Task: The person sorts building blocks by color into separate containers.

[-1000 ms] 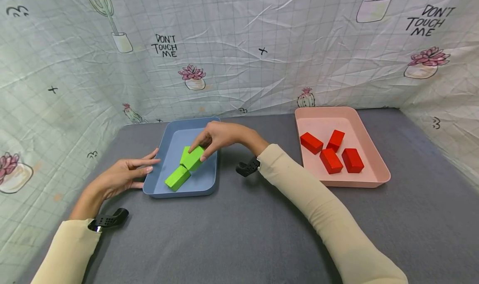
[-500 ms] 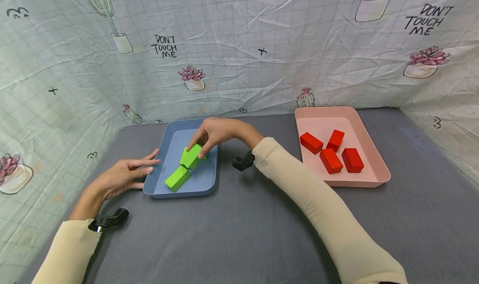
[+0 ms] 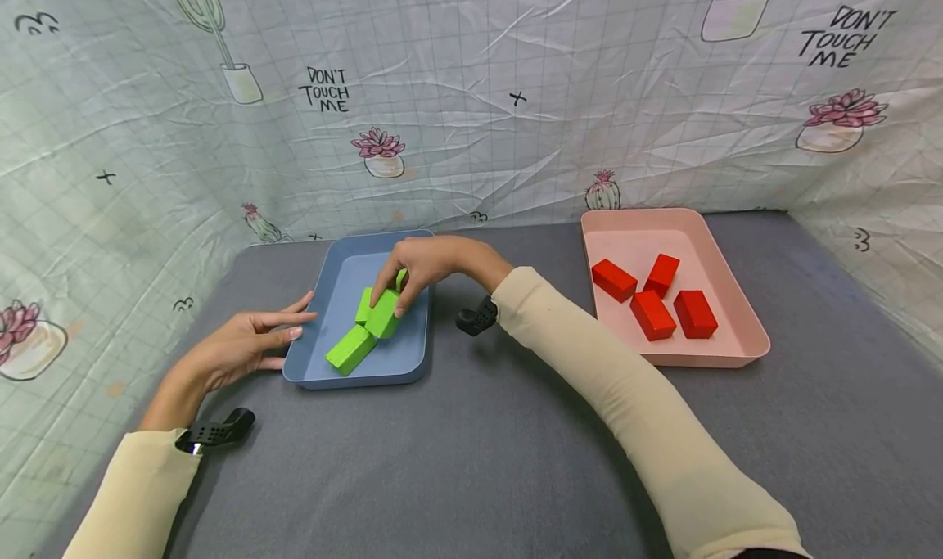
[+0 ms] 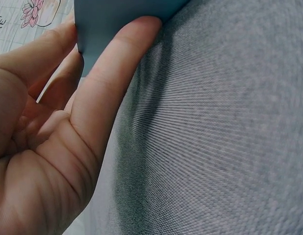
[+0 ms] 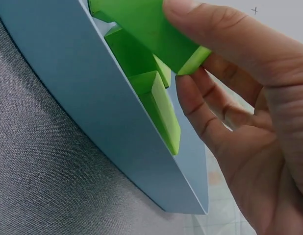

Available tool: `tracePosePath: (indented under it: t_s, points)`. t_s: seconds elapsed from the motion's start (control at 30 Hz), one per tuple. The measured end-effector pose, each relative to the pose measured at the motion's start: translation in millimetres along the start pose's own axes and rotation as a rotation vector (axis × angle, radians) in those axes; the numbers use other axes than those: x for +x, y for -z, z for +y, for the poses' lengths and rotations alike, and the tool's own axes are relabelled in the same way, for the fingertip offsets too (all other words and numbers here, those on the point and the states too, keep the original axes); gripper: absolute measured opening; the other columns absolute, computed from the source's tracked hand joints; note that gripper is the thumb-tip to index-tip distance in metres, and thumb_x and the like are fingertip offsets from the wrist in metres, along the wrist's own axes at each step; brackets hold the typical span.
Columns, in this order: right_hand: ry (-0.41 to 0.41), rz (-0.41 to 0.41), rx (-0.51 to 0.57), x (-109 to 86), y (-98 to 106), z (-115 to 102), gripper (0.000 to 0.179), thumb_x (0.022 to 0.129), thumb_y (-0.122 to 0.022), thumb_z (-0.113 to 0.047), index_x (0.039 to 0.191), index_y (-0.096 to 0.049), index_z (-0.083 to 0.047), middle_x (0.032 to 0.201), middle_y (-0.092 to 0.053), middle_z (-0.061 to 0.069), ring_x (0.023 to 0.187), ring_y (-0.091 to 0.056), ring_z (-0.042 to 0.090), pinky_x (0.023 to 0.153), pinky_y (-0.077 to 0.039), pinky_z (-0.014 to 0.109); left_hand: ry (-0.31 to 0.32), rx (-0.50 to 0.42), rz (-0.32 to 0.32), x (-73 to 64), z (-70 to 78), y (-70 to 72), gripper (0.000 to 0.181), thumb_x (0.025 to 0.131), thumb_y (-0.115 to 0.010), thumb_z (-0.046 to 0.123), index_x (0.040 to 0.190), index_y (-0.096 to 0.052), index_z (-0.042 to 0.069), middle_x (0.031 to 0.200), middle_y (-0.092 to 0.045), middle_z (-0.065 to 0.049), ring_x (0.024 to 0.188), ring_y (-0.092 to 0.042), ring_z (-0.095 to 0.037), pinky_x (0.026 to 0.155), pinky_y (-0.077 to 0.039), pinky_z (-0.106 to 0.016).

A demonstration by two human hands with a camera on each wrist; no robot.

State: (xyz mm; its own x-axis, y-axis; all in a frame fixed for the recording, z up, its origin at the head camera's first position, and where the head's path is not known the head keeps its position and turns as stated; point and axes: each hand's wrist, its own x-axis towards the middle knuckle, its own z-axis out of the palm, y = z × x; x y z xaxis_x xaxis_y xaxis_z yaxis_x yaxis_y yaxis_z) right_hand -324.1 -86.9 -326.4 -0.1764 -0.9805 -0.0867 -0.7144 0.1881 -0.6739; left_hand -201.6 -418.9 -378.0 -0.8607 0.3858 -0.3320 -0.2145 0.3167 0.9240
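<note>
In the head view my right hand (image 3: pixel 427 266) is over the blue tray (image 3: pixel 401 373), pinching a green block (image 3: pixel 383 315) between thumb and fingers. Seen from the right wrist, the held block (image 5: pixel 154 36) is tilted above other green blocks (image 5: pixel 166 115) in the tray. One green block (image 3: pixel 350 350) lies nearer the tray's front. Two more are partly hidden by the held block and my hand. My left hand (image 3: pixel 239 348) touches the tray's left side with mostly straight fingers. In the left wrist view a fingertip (image 4: pixel 149 27) rests against the tray's outer wall (image 4: pixel 107 29).
To the right stands a pink tray (image 3: pixel 725 342) with several red blocks (image 3: pixel 651 315) lying apart in it. Both trays are on a grey cloth surface (image 3: pixel 471 453). A printed sheet (image 3: pixel 471 133) hangs behind and at the sides.
The right hand stays over the blue tray, holding the green block, which has turned and shifted slightly. A green block behind the hand now shows. The left hand has not moved.
</note>
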Motion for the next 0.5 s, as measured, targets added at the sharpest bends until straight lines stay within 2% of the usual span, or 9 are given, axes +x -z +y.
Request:
tracePosePath:
  t_s: [0.17,0.5]
  points:
    - [-0.010,-0.017,0.018,1.2,0.3,1.4,0.035,0.087,-0.082,-0.012,0.122,-0.076,-0.011,0.123,-0.072,0.002,0.108,-0.065,0.012,0.100,-0.053,0.028,-0.002,-0.007,-0.002,0.4,-0.5,0.7,0.060,0.105,-0.060,0.020,0.156,-0.035,0.001,0.170,-0.005,0.010,0.123,-0.048,0.015,0.095,-0.057,-0.041]
    - [-0.041,-0.030,-0.020,0.8,-3.0,-1.8,0.035,0.085,-0.084,-0.012,0.120,-0.077,-0.011,0.118,-0.075,0.001,0.107,-0.069,0.007,0.093,-0.054,0.021,0.009,-0.009,-0.005,-0.3,0.6,0.7,0.061,0.104,-0.061,0.021,0.156,-0.036,0.002,0.170,-0.005,0.011,0.124,-0.046,0.015,0.096,-0.057,-0.042]
